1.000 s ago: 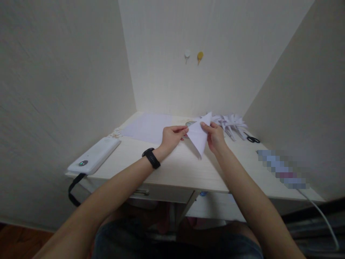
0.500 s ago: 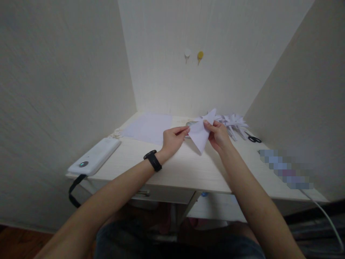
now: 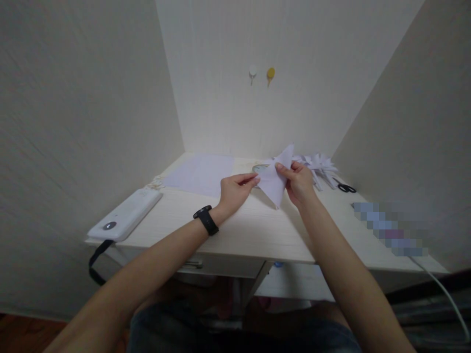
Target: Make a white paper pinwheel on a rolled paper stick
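Folded paper triangle [image 3: 275, 180] sits raised above the desk [image 3: 257, 230], pinched at its 9 o'clock corner by the left hand [image 3: 235, 190] and at its 3 o'clock edge by the right hand [image 3: 300, 182]. Since a second ago its upper tip has risen and tilted slightly; both grips are unchanged. Scissors [image 3: 346, 188] lie at 3 o'clock.

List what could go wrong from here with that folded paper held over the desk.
1. Both hands, left hand and right hand, pinch the folded paper in the air, not flat on the desk; a crease may come out crooked.
2. Pulling the two edges apart could tear the fold.
3. The scissors and the pile of folded pieces lie just beyond the right hand; a sweep might knock them.
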Demonstrator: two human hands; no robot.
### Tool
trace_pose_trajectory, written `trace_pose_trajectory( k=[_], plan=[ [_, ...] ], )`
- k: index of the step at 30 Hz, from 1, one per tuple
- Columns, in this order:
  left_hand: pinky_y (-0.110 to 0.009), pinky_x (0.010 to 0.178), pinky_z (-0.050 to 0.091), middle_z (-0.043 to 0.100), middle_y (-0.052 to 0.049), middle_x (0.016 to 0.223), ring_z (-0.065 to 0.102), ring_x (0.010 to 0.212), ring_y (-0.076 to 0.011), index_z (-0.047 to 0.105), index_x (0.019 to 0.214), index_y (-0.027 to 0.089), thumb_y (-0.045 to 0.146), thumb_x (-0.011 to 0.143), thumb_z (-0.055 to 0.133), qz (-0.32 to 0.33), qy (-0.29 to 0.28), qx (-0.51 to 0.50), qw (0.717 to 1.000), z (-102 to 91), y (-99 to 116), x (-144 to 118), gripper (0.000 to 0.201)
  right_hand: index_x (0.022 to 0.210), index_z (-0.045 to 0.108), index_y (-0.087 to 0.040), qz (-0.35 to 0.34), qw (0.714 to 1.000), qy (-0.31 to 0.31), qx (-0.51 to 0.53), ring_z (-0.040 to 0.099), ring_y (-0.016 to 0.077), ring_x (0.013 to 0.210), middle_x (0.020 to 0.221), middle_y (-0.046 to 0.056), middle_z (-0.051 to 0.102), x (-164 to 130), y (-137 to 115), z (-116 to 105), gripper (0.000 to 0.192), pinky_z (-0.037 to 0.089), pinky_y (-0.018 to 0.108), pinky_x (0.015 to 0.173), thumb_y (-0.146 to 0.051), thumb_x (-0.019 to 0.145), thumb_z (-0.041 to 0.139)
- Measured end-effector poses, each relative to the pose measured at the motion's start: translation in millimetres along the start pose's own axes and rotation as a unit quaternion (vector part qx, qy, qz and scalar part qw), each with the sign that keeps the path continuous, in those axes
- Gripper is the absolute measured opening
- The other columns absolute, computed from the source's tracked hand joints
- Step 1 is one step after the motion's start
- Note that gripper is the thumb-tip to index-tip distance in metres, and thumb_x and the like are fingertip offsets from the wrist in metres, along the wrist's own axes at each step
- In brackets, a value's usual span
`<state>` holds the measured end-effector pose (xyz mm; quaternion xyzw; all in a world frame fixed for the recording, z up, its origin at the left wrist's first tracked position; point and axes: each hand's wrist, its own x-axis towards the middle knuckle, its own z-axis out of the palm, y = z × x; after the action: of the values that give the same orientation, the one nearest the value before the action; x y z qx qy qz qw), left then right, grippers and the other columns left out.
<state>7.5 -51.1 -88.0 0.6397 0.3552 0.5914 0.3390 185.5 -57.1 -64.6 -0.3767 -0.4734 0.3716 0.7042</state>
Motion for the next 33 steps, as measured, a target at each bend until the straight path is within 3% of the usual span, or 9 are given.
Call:
trace_pose_trajectory(
  k=[7,14,21,33],
  plan=[
    [-0.027,0.060,0.058,0.078,-0.007,0.084,0.068,0.063,-0.0147,0.079,0.092,0.017,0.025,0.074,0.078,-0.032,0.018,-0.033,0.999,0.7,4.1,1.6,0.019,0.090,0.065,-0.020,0.007,0.998,-0.055,-0.033,0.066,0.0204,0.077,0.086,0.002,0.073,-6.9,4.5,4.8,0.055,0.055,0.036,0.073,-0.032,0.045,0.093],
    [-0.031,0.076,0.060,0.078,-0.008,0.091,0.072,0.075,-0.0169,0.078,0.094,0.018,0.022,0.070,0.081,-0.020,0.010,-0.039,0.999,2.4,3.3,0.2,0.025,0.091,0.064,-0.019,-0.002,0.998,-0.048,-0.043,0.066,0.0216,0.078,0.089,0.004,0.072,-5.0,7.3,2.1,0.054,0.054,0.039,0.075,-0.031,0.046,0.093],
    [-0.028,0.063,0.060,0.078,-0.006,0.086,0.070,0.066,-0.0155,0.079,0.094,0.019,0.023,0.073,0.079,-0.034,0.013,-0.034,0.999,1.4,7.9,-0.8,0.021,0.088,0.065,-0.020,0.003,0.999,-0.037,-0.033,0.066,0.0207,0.078,0.088,0.003,0.072,-5.8,8.1,3.9,0.051,0.055,0.037,0.075,-0.030,0.046,0.092],
    [-0.027,0.062,0.059,0.078,-0.007,0.087,0.070,0.067,-0.0158,0.079,0.094,0.018,0.021,0.073,0.080,-0.023,0.011,-0.037,0.999,0.8,7.3,-0.9,0.021,0.089,0.065,-0.018,-0.001,0.999,-0.035,-0.033,0.066,0.0200,0.076,0.088,0.004,0.072,-7.2,6.9,4.1,0.052,0.055,0.037,0.074,-0.029,0.046,0.093]
  ],
)
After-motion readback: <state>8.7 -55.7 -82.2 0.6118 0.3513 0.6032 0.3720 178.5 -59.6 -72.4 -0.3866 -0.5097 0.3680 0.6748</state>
